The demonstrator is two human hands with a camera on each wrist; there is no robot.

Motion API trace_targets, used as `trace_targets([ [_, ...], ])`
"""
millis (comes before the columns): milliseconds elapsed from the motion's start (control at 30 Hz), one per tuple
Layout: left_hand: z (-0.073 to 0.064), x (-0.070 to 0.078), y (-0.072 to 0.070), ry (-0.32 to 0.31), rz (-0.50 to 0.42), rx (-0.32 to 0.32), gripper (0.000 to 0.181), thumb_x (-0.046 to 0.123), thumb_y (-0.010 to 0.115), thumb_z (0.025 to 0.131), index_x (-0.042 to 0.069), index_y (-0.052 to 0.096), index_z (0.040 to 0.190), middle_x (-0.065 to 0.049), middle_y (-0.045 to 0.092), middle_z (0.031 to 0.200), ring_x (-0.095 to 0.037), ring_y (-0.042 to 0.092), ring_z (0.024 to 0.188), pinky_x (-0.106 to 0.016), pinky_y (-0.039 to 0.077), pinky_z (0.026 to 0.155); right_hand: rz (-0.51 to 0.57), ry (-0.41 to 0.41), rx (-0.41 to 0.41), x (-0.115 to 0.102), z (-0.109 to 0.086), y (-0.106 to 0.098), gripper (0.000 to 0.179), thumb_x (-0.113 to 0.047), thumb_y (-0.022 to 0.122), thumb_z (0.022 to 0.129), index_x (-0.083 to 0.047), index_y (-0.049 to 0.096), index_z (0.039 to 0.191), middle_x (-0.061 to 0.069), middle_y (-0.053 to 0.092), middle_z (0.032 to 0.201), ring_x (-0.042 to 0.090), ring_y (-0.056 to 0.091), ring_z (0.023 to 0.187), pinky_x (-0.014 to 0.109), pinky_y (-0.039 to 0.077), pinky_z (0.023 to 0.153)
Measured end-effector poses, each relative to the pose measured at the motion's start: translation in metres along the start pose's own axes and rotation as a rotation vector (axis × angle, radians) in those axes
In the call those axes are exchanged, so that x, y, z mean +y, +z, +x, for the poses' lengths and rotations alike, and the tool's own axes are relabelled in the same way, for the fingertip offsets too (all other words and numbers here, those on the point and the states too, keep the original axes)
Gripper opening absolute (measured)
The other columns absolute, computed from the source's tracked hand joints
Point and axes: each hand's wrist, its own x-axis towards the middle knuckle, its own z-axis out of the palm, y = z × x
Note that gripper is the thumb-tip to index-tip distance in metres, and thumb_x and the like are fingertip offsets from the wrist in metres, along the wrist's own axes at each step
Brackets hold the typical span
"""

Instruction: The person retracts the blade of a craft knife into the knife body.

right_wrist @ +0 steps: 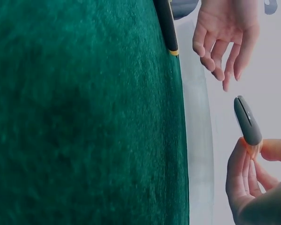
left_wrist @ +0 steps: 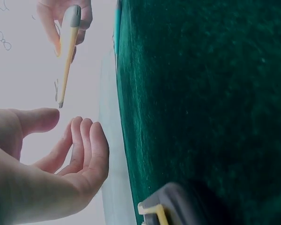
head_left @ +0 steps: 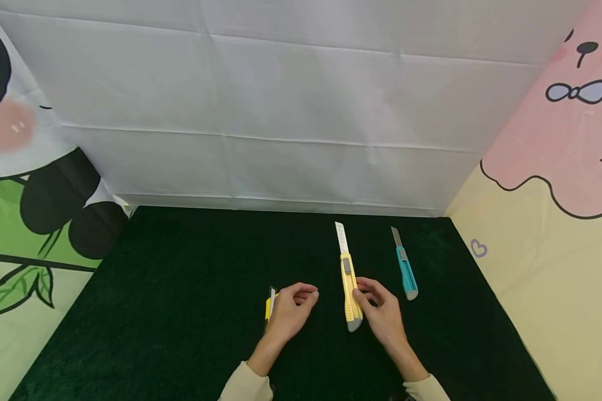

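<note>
My right hand [head_left: 383, 313] pinches a yellow utility knife [head_left: 350, 284] by its handle, between thumb and fingers. The blade is out and points away from me; the grey end cap [right_wrist: 247, 119] faces the right wrist camera. To the left, my left hand [head_left: 290, 313] hovers with fingers loosely bent and holds nothing. In the left wrist view a gap shows between its thumb [left_wrist: 42, 119] and fingertips. Partly hidden behind the left hand, a yellow and black utility knife [head_left: 268, 307] lies on the cloth. A teal utility knife [head_left: 406, 273] with its blade out lies right of my right hand.
Dark green cloth [head_left: 190, 312] covers the table. A white sheet [head_left: 291, 100] hangs along its back edge. Printed panels with cartoon animals stand at the left and the right [head_left: 522, 234].
</note>
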Motion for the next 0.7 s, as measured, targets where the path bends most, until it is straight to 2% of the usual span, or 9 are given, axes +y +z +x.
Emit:
trace_targets([
  [300,-0.001,0.001,0.008,0.008,-0.015,0.005,0.022,0.018,0.068,0.099,0.004,0.070,0.116,-0.006,0.069,0.106,-0.019,0.065,0.096,-0.043,0.055,0.090,0.041,-0.029,0.004,-0.001,-0.005,0.005,0.032,-0.015,0.067,0.099,-0.012,0.063,0.131,0.009,0.062,0.124,0.022,0.064,0.099,0.030,0.056,0.082],
  [567,-0.004,0.001,0.009,0.006,-0.026,0.021,0.022,0.023,0.067,0.101,0.007,0.071,0.115,-0.006,0.070,0.108,-0.020,0.065,0.098,-0.044,0.055,0.091,0.098,-0.043,-0.007,-0.011,-0.012,0.011,0.031,-0.017,0.067,0.100,-0.011,0.063,0.131,0.010,0.062,0.126,0.023,0.064,0.102,0.028,0.054,0.085],
  [700,-0.004,0.002,0.010,-0.003,-0.042,0.012,0.025,0.024,0.066,0.101,0.007,0.070,0.118,-0.006,0.069,0.110,-0.020,0.065,0.100,-0.045,0.055,0.092,0.102,-0.042,-0.007,-0.007,-0.011,0.013,0.032,-0.019,0.068,0.100,-0.012,0.063,0.131,0.009,0.062,0.125,0.023,0.064,0.101,0.029,0.055,0.084],
])
